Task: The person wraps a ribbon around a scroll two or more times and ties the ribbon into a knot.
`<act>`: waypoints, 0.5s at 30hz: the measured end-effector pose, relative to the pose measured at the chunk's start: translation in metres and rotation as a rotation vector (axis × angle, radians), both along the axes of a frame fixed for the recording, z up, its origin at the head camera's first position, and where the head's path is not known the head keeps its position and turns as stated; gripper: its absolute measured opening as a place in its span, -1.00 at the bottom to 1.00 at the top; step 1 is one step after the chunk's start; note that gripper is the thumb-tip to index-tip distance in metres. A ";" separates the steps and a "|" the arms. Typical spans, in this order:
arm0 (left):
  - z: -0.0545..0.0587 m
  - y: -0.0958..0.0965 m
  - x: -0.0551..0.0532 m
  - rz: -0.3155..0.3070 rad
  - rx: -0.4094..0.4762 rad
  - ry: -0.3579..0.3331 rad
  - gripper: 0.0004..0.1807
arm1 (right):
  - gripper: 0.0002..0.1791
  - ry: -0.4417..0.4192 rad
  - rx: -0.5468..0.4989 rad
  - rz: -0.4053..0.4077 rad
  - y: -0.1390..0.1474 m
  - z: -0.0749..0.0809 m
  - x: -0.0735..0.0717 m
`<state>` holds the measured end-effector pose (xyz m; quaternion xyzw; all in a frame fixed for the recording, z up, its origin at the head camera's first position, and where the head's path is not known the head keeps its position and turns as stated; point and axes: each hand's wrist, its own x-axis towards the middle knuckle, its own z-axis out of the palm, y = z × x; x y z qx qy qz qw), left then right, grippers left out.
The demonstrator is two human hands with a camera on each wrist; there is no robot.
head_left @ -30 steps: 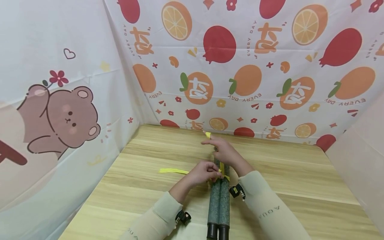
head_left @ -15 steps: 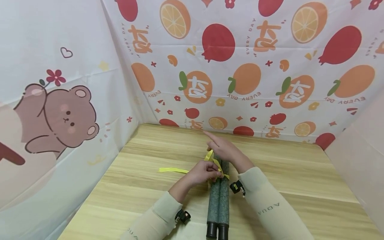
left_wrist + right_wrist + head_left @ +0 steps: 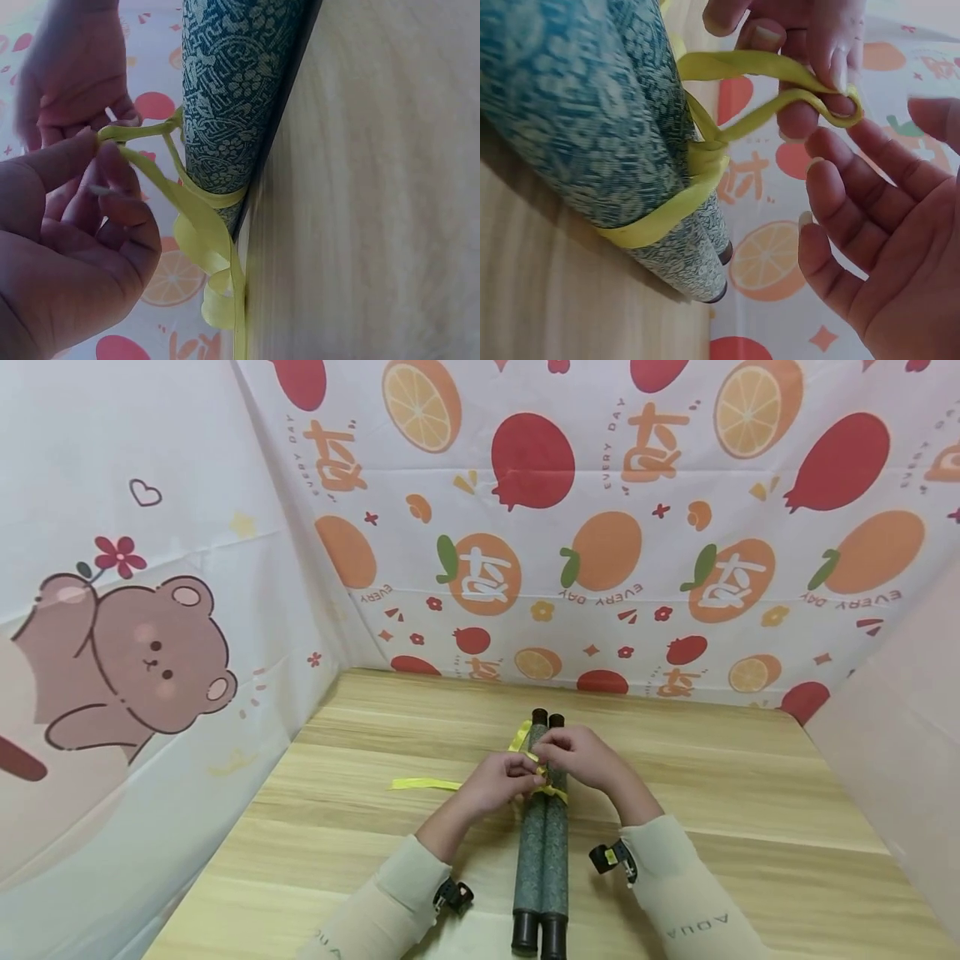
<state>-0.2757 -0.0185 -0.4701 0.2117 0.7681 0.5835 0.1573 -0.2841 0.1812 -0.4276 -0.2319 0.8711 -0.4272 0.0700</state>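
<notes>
A double-rolled scroll [image 3: 531, 860] with teal patterned backing and dark end knobs lies lengthwise on the table. Yellow ribbon [image 3: 199, 225] circles it, with a knot [image 3: 707, 150] on top. My left hand [image 3: 491, 789] pinches a ribbon loop between thumb and index finger, just above the scroll; the right wrist view shows that loop standing off the knot. Close beside the loop is my right hand [image 3: 900, 247], fingers loosely bent and thumb apart. Its index fingertip lies at the loop's end; whether it touches is unclear.
A wood-grain table [image 3: 712, 827] carries the scroll. One loose ribbon tail [image 3: 423, 785] stretches left across it. Fruit-printed cloth [image 3: 555, 552] closes off the back, and a bear-printed cloth [image 3: 157, 643] hangs at the left.
My right hand has come back from the scroll's far end to the knot, letting the ribbon slip off its raised finger. The far knobs now show. My left hand keeps its pinch.
</notes>
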 end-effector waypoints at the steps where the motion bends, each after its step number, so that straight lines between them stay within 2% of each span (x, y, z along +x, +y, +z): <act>1: 0.000 0.000 0.000 0.016 0.011 -0.010 -0.83 | -0.70 -0.003 0.005 -0.012 0.001 -0.001 0.003; 5: 0.002 0.001 0.000 0.068 0.002 -0.014 -0.80 | -0.68 0.017 0.069 -0.075 0.000 -0.007 0.012; 9: 0.001 0.004 0.000 0.074 -0.018 -0.012 -0.77 | -0.73 0.065 0.124 -0.121 -0.004 -0.012 0.016; 15: 0.002 0.006 0.000 0.067 0.001 -0.031 -0.72 | -0.84 0.108 0.135 -0.169 -0.010 -0.011 0.022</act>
